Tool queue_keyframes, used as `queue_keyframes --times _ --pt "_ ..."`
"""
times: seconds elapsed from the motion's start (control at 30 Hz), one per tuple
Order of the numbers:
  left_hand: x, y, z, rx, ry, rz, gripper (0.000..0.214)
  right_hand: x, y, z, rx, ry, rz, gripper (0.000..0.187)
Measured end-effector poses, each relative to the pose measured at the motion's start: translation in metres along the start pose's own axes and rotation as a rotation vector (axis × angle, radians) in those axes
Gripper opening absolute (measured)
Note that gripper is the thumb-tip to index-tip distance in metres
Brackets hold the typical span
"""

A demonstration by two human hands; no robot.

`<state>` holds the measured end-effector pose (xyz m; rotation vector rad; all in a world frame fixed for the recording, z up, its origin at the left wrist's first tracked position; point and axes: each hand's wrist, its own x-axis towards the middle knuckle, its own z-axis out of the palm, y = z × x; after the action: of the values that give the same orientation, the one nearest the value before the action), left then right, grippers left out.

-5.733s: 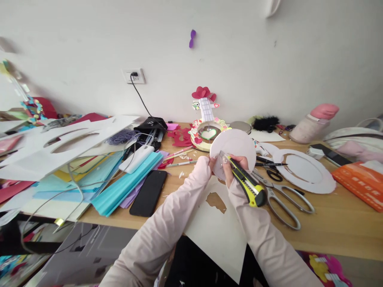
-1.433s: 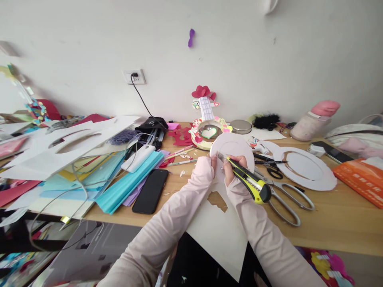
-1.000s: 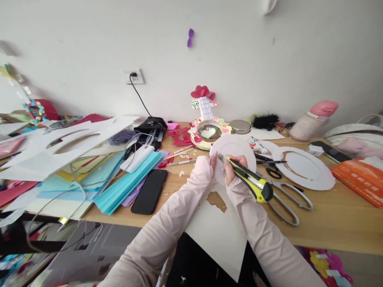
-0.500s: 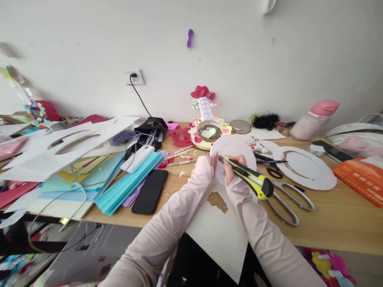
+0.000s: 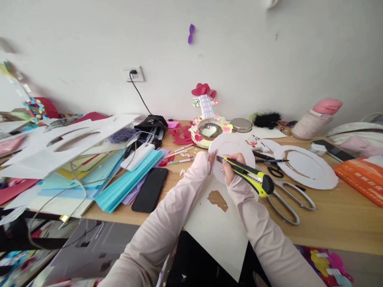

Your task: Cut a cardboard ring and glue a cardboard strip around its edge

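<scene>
My right hand [image 5: 231, 169] grips a yellow and black utility knife [image 5: 251, 177], its blade tip resting on a white paper disc [image 5: 236, 146]. My left hand [image 5: 212, 158], mostly covered by a pale pink sleeve, pinches the disc's left edge and holds it tilted above the table. Under both forearms lies a white card sheet [image 5: 217, 227] with a ragged hole cut in it, hanging over the table's front edge.
Large silver scissors [image 5: 287, 199] lie right of the knife, with small black scissors [image 5: 273, 170] and a white cut ring [image 5: 308, 169] beyond. A black phone [image 5: 150, 189], blue and purple paper [image 5: 125, 183] and a heap of card sheets fill the left. A decorated paper craft [image 5: 208, 127] stands behind the disc.
The hands and disc have stayed almost in place. The knife's handle has swung slightly lower and to the right while the blade stays on the disc.
</scene>
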<state>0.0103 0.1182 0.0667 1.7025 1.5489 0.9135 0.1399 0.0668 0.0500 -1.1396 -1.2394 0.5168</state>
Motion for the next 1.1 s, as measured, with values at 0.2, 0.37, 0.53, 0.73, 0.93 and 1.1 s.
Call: queue_keyframes --times 0.2,0.37,0.53,0.73,0.93,1.1 --pt "-0.001 -0.004 0.000 -0.095 -0.029 -0.009 0.064 -0.001 -0.003 -0.002 0.016 -0.019 0.025 0.009" --pt "0.007 -0.004 -0.005 -0.170 0.089 -0.060 0.068 -0.004 -0.008 -0.011 0.006 0.061 -0.051 0.007" --pt "0.015 -0.010 -0.012 -0.359 -0.006 -0.112 0.073 0.019 0.011 -0.031 0.118 0.298 -0.063 0.020" --pt "0.021 -0.022 -0.004 -0.678 -0.080 -0.140 0.068 0.016 0.026 -0.068 0.104 0.267 -0.035 0.038" --pt "0.015 -0.025 0.000 -0.748 -0.234 -0.200 0.064 -0.019 0.013 -0.071 0.123 0.165 -0.072 0.031" --pt "0.002 -0.021 -0.011 -0.608 -0.370 -0.270 0.058 -0.011 -0.011 -0.075 0.218 0.040 0.233 0.032"
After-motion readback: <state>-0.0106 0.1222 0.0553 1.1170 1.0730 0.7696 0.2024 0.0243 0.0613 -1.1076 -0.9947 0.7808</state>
